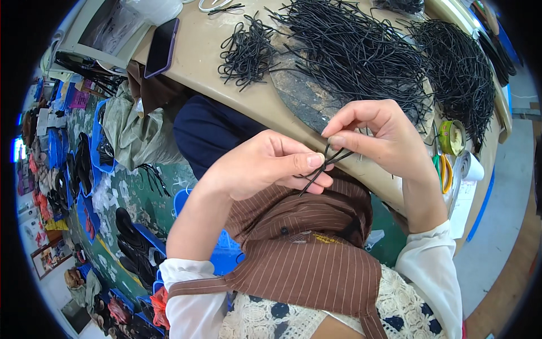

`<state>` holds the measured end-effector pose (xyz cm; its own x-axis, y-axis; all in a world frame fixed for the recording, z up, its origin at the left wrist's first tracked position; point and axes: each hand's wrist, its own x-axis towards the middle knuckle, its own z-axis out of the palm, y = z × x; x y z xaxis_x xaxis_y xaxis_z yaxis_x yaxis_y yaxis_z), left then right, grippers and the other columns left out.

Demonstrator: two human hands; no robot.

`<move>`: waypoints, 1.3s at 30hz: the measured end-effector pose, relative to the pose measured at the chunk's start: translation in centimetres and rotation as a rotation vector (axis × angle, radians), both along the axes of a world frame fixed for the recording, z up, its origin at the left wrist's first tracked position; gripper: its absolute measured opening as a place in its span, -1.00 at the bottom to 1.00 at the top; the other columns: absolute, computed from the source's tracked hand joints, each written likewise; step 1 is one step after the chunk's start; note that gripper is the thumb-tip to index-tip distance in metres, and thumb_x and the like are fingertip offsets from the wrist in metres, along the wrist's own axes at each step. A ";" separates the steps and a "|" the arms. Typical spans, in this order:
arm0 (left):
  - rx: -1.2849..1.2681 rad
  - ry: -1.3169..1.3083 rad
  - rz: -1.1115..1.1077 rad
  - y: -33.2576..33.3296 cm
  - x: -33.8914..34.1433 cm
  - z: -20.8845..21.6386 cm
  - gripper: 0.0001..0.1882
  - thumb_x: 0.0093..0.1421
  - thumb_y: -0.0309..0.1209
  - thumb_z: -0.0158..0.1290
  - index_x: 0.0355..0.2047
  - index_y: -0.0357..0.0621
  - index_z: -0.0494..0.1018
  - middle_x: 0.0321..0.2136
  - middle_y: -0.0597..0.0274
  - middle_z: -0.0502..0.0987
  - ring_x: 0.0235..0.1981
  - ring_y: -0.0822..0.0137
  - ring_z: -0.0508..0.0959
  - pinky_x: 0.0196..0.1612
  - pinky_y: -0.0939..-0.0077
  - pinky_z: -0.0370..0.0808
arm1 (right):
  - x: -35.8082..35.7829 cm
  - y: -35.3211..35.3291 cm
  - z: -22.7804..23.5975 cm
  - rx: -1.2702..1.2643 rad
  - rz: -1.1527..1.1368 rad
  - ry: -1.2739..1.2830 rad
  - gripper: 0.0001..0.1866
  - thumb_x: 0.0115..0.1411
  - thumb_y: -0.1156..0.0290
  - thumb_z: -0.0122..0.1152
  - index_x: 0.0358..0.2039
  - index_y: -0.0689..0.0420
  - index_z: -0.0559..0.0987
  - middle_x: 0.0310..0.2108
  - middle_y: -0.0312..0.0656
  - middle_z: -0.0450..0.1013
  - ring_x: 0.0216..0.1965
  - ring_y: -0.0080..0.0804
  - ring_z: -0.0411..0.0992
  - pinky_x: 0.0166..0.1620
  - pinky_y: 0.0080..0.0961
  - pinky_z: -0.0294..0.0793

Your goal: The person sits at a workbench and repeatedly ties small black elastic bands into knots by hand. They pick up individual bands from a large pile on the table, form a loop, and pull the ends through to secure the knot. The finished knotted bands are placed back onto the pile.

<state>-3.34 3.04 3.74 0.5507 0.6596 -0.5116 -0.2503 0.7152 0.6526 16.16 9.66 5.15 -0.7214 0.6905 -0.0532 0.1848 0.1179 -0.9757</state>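
Above my lap, just off the table's near edge, my left hand (282,165) pinches a thin black cord (319,174) between thumb and fingers. The cord crosses over itself there in a small loop or bow shape. My right hand (370,133) holds part of the same cord between thumb and forefinger, close to the left fingertips. Whether a knot is drawn in it is too small to tell. Beyond my hands a large heap of black cords (350,51) lies on a worn round board (299,96).
On the tan table (197,62) are a smaller cord pile (245,53), another heap (451,73), a phone (162,48), an open green tin (451,137), orange-handled scissors (446,174) and a white roll (471,168). Blue bins (101,135) stand on the green floor at left.
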 end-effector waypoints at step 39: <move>-0.079 -0.177 0.227 0.7 1.0 -0.2 -0.87 0.07 -0.50 0.01 -0.38 -0.32 0.42 -0.41 0.04 0.52 -0.36 0.26 0.56 -0.30 0.41 0.54 | 0.2 -3.8 -2.8 -0.544 -0.335 0.534 -0.84 0.14 0.48 0.02 -0.30 0.30 0.43 -0.27 -0.06 0.43 -0.27 -0.45 0.43 -0.18 -0.54 0.45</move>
